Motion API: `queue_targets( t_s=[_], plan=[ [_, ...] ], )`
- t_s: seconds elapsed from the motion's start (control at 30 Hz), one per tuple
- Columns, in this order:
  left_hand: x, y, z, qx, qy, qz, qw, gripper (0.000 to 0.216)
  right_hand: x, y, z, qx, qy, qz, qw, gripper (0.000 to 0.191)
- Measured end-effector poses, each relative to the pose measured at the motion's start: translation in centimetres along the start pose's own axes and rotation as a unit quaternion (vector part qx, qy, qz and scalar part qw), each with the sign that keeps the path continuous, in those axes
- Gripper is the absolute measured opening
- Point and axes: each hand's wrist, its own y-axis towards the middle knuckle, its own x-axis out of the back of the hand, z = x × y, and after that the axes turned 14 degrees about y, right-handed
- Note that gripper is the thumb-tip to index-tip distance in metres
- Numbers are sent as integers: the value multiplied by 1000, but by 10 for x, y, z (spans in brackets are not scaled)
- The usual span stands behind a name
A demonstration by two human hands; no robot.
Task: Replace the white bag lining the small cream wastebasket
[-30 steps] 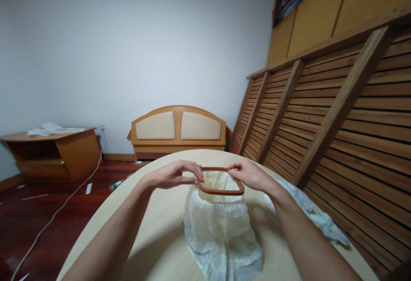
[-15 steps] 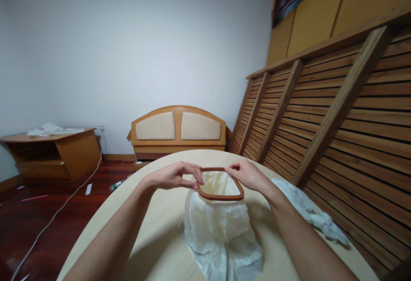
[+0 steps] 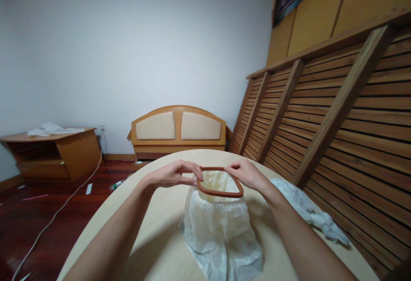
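Observation:
A brown rounded-square rim ring (image 3: 221, 193) sits at the mouth of a bin lined with a translucent white plastic bag (image 3: 224, 234). The bag drapes down over the outside and hides the bin's walls. My left hand (image 3: 175, 174) grips the ring's left side, fingers over the top and thumb below. At the far right corner my right hand (image 3: 245, 174) pinches the same ring between thumb and fingers. A narrow gap shows between the ring's front edge and the gathered bag.
The bin stands on a round pale table (image 3: 154, 221). A crumpled white plastic bag (image 3: 308, 210) lies at the table's right edge. Beyond are a padded headboard (image 3: 178, 126), a leaning slatted wood frame (image 3: 317, 131) and a low cabinet (image 3: 78, 152). A white cable (image 3: 61, 208) crosses the floor.
The ring's front edge has risen slightly above the bag-covered mouth. Both hands keep nearly the same places on it.

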Motion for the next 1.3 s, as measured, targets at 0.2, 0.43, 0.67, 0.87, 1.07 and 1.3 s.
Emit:
queue_targets(
  t_s=[0.2,0.43,0.67,0.87,1.07,1.3],
  plan=[
    [-4,1,7,-9,-25,-4,1000,25,-1,1,2,6,77,-7,997,34],
    [-5,1,6,1,-33,-12,999,27,1,0,2,7,59,17,998,39],
    [-5,0,5,31,-44,-21,998,30,3,-2,9,-5,73,-1,997,39],
    [-7,3,5,22,-49,-94,994,26,4,-1,12,-18,101,-62,993,36],
    [-12,8,11,87,-81,-144,982,37,1,-1,13,0,90,-57,994,32],
    [-29,19,22,199,-89,-163,962,48,-2,-2,11,2,87,-63,994,28]
  ],
)
